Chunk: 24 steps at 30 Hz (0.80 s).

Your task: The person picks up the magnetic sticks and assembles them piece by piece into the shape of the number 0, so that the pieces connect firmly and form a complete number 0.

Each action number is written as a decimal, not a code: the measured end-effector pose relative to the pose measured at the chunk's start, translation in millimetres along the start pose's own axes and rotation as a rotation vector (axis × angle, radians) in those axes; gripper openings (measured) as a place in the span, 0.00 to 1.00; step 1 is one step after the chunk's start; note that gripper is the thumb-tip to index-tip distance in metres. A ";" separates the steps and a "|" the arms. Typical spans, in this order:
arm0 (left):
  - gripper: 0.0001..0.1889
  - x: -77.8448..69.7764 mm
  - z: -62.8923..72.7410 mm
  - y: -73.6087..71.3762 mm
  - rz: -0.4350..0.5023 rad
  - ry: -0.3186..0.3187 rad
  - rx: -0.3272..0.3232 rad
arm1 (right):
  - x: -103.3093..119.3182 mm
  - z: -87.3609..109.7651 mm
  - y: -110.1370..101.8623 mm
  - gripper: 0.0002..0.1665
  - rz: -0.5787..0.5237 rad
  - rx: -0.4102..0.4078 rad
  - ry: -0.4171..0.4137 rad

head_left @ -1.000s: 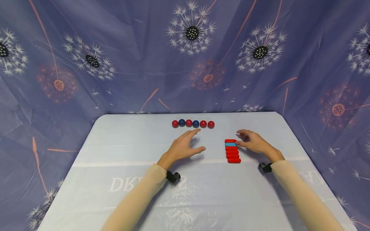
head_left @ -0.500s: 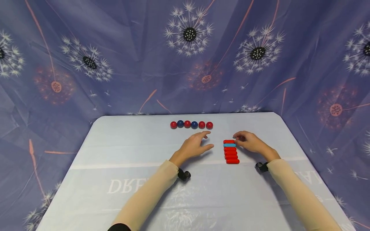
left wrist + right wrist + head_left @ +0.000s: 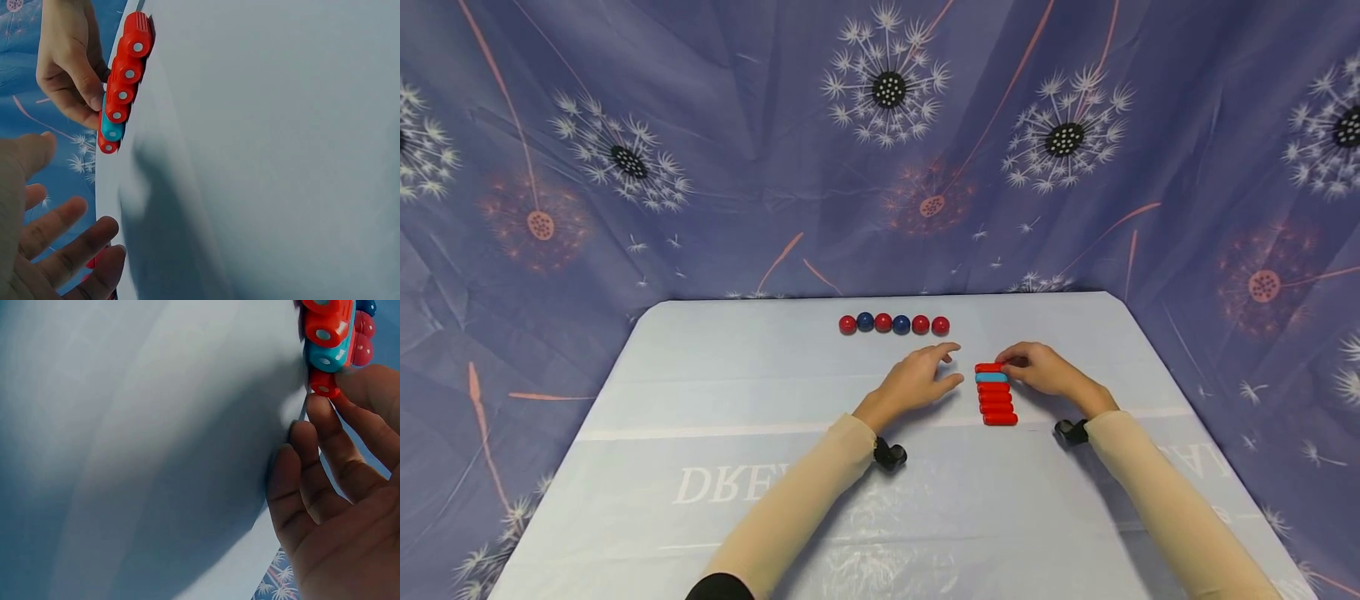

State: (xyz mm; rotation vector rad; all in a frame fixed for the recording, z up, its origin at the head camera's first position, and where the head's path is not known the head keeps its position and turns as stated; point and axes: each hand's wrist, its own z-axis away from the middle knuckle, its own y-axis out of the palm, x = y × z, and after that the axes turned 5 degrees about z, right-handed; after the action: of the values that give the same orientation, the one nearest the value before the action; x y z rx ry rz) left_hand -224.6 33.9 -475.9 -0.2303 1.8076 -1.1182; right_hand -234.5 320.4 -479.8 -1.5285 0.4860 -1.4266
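Observation:
Several short red plastic cylinders (image 3: 996,398) and one light blue cylinder (image 3: 991,377) lie side by side in a column on the table, right of centre. My right hand (image 3: 1045,369) is at the column's far right end. Its thumb and fingers pinch the end of the farthest red cylinder (image 3: 323,384), beyond the blue one. My left hand (image 3: 917,379) hovers left of the column with its fingers spread and nothing in them. In the left wrist view, the cylinders' round ends show small white dots, and the left fingers (image 3: 69,253) are apart from them.
A row of red and dark blue balls (image 3: 883,322) stands near the back edge of the white-covered table (image 3: 715,400). Behind and at both sides hangs a purple cloth (image 3: 760,150) with dandelion prints. Each wrist wears a black camera (image 3: 891,456).
My left hand has moved right, towards the column. The right fingers have closed in on the farthest red cylinder's end. The cylinders keep their order, and the head view has shifted slightly.

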 end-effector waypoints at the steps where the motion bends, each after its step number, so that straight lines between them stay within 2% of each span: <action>1: 0.29 -0.8 0.0 0.5 -0.001 0.001 -0.001 | 0.7 -0.4 -0.2 0.16 0.000 0.004 0.004; 5: 0.27 -3.4 -0.6 1.9 0.006 -0.008 0.004 | 2.5 -1.6 -0.8 0.15 -0.001 -0.005 0.000; 13: 0.26 -3.8 -3.2 4.2 0.077 -0.010 -0.040 | 13.0 -2.0 -2.8 0.13 -0.013 -0.110 -0.055; 18: 0.25 -5.5 -2.6 4.7 0.133 -0.020 -0.061 | 24.3 -0.2 0.1 0.13 -0.033 -0.110 -0.068; 24: 0.24 -3.5 0.7 5.5 0.133 -0.045 -0.102 | 39.6 -0.8 6.3 0.13 -0.048 -0.131 -0.102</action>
State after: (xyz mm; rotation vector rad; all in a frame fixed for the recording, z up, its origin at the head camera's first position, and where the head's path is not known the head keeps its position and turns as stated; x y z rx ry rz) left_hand -220.5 38.6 -478.0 -0.1904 1.8150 -0.9219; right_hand -223.9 285.3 -463.7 -1.7193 0.4913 -1.3679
